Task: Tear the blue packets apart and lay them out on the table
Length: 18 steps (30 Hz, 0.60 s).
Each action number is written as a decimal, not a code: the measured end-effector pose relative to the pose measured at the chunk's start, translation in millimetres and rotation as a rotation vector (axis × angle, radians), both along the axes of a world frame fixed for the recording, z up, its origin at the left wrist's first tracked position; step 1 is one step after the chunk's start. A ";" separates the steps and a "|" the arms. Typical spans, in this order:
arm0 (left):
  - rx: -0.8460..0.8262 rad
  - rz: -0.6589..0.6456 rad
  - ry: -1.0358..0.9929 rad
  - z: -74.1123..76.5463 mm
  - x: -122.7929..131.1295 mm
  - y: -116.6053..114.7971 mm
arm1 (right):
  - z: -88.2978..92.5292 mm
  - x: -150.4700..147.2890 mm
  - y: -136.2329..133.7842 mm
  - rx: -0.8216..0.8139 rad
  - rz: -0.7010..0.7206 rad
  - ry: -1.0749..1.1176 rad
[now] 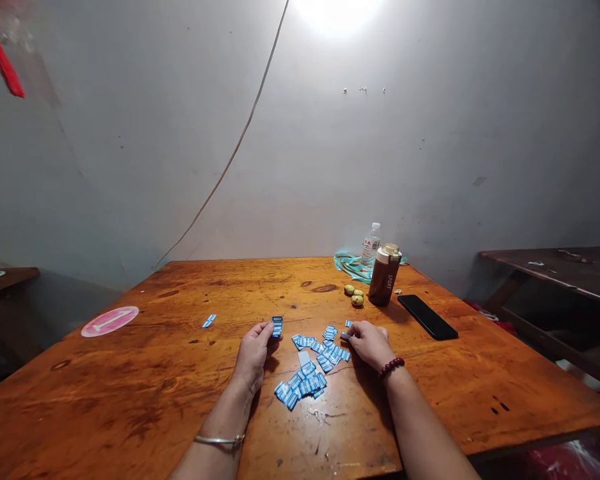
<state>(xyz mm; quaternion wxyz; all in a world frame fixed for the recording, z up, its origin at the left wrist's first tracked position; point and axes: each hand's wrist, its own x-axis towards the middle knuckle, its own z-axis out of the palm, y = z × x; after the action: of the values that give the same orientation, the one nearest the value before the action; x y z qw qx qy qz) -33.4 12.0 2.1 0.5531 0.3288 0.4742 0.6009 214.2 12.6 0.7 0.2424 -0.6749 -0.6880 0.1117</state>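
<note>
On the table [130, 400], the left hand [253, 353] pinches a small stack [277, 326] of blue strips upright, its fingertips keeping the edges square. The right hand [371, 345] nips 1 strip [344, 337] between thumb and finger, just beside the loose pile [305, 383].

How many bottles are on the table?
2: a clear water bottle near the far edge, and a brown flask just in front of it.
</note>
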 end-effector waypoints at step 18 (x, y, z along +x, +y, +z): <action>0.023 -0.015 0.044 -3.1 5.3 -0.6 | 4.6 -78.9 -3.6 -0.108 0.516 -0.094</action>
<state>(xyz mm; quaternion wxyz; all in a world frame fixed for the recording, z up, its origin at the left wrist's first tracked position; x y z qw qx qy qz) -28.1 11.4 -1.1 0.5429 0.3520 0.4769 0.5949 135.3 9.0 5.3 0.1374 -0.4937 -0.8407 0.1747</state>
